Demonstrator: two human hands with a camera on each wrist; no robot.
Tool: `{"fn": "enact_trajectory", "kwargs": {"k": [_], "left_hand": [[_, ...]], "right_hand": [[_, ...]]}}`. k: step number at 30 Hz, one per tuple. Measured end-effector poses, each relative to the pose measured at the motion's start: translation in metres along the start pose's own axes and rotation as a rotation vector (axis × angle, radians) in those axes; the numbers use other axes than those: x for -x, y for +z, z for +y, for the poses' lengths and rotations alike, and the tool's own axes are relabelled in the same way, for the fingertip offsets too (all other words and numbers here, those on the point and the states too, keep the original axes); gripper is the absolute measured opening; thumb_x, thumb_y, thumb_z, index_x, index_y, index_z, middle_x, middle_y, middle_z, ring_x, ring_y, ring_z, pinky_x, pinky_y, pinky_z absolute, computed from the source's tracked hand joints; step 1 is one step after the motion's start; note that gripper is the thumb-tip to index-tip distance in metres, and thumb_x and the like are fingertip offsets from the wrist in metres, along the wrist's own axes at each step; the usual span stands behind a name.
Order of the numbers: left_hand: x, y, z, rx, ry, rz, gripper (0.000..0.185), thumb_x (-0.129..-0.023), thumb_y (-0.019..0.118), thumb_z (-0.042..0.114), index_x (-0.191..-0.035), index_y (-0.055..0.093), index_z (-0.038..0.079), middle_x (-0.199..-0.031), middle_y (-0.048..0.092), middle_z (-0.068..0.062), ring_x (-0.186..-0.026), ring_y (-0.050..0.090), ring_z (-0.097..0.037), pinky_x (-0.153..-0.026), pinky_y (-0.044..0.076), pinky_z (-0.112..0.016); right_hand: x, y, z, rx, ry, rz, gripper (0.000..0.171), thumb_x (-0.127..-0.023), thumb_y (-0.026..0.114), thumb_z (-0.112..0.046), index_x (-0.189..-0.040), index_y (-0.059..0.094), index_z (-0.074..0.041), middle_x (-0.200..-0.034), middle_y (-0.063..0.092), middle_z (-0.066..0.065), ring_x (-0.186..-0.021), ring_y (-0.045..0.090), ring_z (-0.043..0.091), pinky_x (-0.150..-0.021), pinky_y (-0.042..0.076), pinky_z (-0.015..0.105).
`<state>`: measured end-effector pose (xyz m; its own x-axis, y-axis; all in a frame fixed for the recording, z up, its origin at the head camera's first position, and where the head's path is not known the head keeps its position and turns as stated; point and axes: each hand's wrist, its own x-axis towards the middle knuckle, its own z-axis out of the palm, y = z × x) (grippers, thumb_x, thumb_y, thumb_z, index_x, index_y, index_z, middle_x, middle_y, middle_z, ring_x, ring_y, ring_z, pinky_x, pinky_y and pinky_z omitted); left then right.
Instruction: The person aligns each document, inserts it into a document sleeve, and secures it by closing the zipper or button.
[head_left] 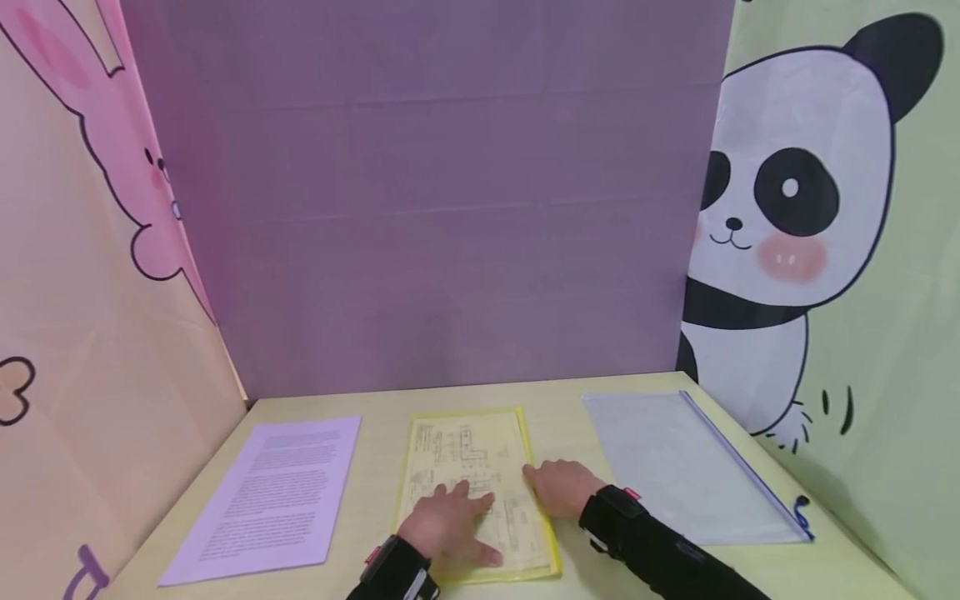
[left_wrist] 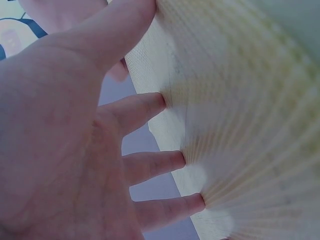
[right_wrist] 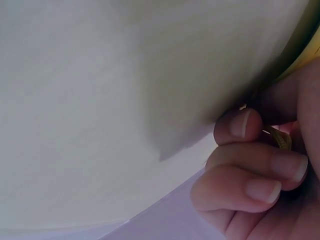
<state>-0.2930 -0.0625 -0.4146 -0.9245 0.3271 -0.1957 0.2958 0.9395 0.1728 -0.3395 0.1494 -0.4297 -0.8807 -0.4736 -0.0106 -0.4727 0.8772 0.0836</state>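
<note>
Nearest the viewer, a person's left hand (head_left: 448, 523) lies flat, fingers straight and spread, pressing on a yellow zip file pouch (head_left: 476, 487) that holds a sheet printed with a technical drawing. The pouch lies lengthwise at the middle of a pale yellow table (head_left: 558, 400). The left wrist view shows the fingertips (left_wrist: 172, 161) touching the pouch's mesh-textured surface. The right hand (head_left: 561, 487), in a dark sleeve, sits at the pouch's right edge with its fingers curled, pinching something small and yellow there (the right wrist view is too close and blurred to tell exactly what). To the left of the pouch, apart from it, lies a printed sheet of text (head_left: 270, 496). To the right lies a clear zip pouch with a blue edge (head_left: 693, 467). Behind the table stands a plain purple panel (head_left: 427, 192), with a pink rabbit drawing (head_left: 112, 142) on the left wall and a panda drawing (head_left: 795, 208) on the right.
</note>
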Motion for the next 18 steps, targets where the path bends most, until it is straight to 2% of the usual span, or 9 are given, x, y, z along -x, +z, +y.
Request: {"fn": "enact_trajectory", "kwargs": {"k": [8,18], "left_hand": [[-0.0006,-0.0004,0.0008,0.016,-0.01,-0.019,0.08,-0.073,0.08,0.064,-0.145,0.057,0.036,-0.152,0.048,-0.015,-0.138,0.042,-0.046,-0.106,0.039,-0.065],[0.0012,-0.0015,0.001,0.01,-0.008,-0.016,0.081,-0.074,0.08,0.064,-0.146,0.056,0.035,-0.153,0.047,-0.015,-0.139,0.041,-0.047,-0.106,0.039,-0.066]], "right_hand": [[0.0003,0.0032,0.0017,-0.022,0.009,-0.053,0.012,-0.098,0.064,-0.021,-0.104,0.059,-0.013,-0.077,0.057,0.004,-0.064,0.054,0.02,-0.063,0.052,0.04],[0.0027,0.002,0.0009,-0.028,0.004,-0.061,0.014,-0.096,0.066,-0.02,-0.106,0.059,-0.012,-0.079,0.058,0.005,-0.066,0.055,0.021,-0.064,0.053,0.041]]}}
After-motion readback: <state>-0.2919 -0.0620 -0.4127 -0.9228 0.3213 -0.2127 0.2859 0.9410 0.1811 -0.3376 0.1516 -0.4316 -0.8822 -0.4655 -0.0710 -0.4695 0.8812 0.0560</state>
